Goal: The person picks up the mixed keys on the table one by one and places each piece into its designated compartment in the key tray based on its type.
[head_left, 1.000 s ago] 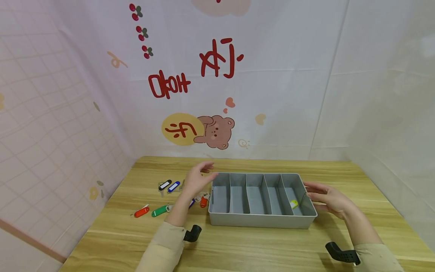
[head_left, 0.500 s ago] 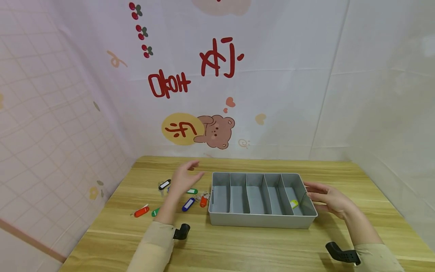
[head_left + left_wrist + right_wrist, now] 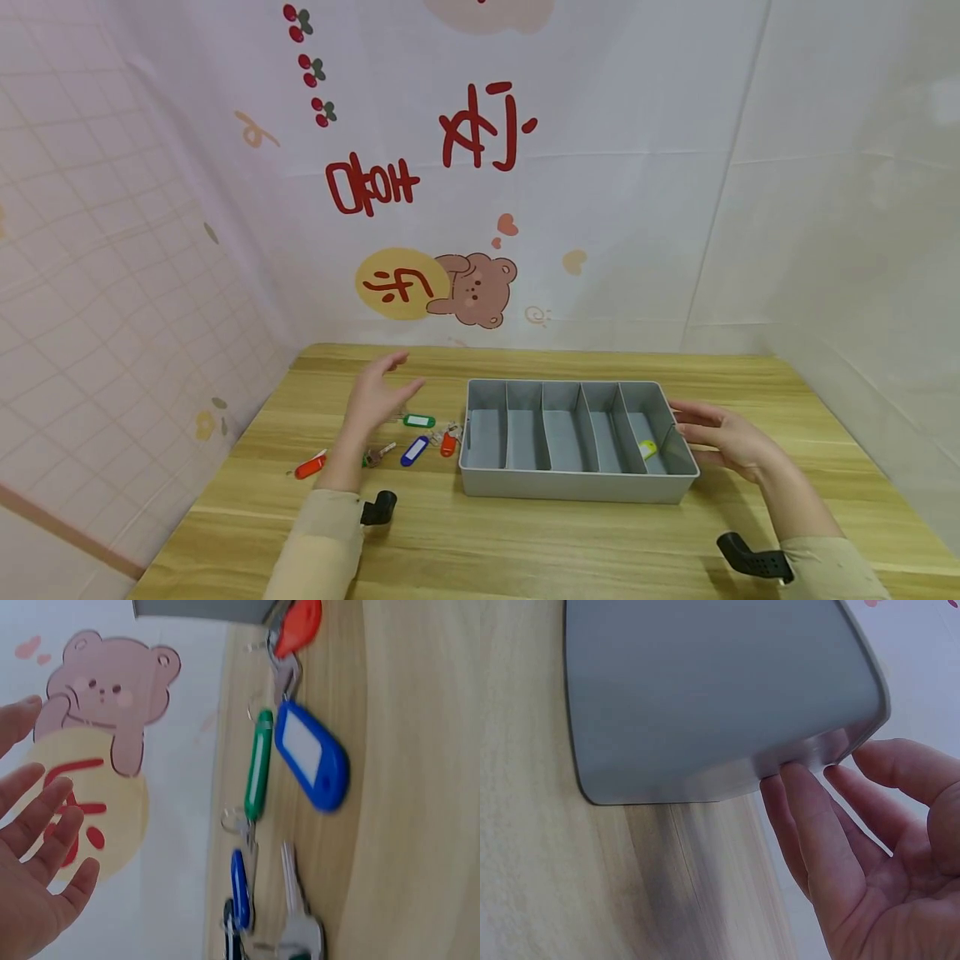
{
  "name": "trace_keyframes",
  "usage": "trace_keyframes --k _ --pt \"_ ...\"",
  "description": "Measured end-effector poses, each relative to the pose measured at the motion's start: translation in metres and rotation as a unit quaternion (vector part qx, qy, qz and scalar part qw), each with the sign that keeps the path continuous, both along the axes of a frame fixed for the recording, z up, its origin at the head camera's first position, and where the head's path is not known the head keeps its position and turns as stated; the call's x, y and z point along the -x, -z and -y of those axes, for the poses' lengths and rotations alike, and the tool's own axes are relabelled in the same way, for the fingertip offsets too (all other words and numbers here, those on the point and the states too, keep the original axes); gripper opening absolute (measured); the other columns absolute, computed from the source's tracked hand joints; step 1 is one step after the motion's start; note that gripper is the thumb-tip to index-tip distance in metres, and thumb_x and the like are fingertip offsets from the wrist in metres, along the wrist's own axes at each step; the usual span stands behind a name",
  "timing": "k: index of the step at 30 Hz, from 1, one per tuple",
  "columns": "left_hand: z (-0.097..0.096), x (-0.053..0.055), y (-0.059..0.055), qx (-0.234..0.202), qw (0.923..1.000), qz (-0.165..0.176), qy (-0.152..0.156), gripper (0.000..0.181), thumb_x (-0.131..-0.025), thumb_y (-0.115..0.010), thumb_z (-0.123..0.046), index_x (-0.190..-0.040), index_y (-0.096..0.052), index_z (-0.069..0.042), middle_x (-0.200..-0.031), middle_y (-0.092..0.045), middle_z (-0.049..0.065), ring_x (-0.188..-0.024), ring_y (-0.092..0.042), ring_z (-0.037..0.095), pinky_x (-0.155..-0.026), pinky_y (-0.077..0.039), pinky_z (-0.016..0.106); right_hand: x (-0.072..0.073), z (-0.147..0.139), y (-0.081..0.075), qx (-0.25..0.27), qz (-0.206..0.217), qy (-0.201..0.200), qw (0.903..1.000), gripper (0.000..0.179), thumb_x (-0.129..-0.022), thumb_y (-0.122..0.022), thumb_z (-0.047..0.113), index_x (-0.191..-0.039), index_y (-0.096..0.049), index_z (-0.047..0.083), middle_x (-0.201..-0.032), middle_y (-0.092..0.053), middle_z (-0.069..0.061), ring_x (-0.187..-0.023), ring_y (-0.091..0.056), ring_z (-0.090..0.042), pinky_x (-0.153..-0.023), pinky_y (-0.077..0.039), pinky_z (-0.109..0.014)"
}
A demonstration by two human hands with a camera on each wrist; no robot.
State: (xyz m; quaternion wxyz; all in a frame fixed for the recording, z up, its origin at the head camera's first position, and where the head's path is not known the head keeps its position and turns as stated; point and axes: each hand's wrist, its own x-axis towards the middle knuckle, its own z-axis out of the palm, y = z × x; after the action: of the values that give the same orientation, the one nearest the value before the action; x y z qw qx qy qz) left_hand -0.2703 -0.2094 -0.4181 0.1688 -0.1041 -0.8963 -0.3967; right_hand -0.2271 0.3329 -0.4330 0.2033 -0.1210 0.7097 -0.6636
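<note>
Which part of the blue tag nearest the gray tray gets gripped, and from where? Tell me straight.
Pinch the blue tag across its long edges, toward its near end; coming from above and the near side looks best. It lies flat and is longer than wide, and its far end points toward a key.

Bright, even light, soft shadow beside grey tray (image 3: 705,690), slightly blurred keys (image 3: 293,881) up close
</note>
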Motion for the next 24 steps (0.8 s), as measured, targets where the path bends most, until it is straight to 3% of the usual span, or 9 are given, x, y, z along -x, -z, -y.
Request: trace_keyframes --k 10,24 --pt "0.028 0.0 0.003 0.029 0.9991 0.028 -0.015 0.067 -0.087 -0.077 -0.03 -0.142 -0.051 0.0 -0.141 -0.05 0.024 -0.129 -0.045 0.043 -0.104 -0.036 0.058 0.0 0.0 -0.001 -0.006 0.0 0.003 1.0 0.053 -0.101 -0.055 0.007 -0.15 -0.036 -0.004 -0.125 -0.059 0.006 -0.108 -0.062 -0.006 -0.089 -0.053 -0.034" --pt "0.061 0.0 0.01 -0.016 0.9918 0.112 -0.059 0.071 -0.092 -0.072 -0.034 -0.147 -0.042 0.002 -0.145 -0.044 0.027 -0.134 -0.038 0.045 -0.105 -0.036 0.058 0.0 0.001 -0.002 -0.016 0.0 0.009 0.9998 0.057 -0.101 -0.056 0.008 -0.15 -0.031 -0.008 -0.126 -0.058 0.004 -0.108 -0.062 -0.006 -0.089 -0.053 -0.036"
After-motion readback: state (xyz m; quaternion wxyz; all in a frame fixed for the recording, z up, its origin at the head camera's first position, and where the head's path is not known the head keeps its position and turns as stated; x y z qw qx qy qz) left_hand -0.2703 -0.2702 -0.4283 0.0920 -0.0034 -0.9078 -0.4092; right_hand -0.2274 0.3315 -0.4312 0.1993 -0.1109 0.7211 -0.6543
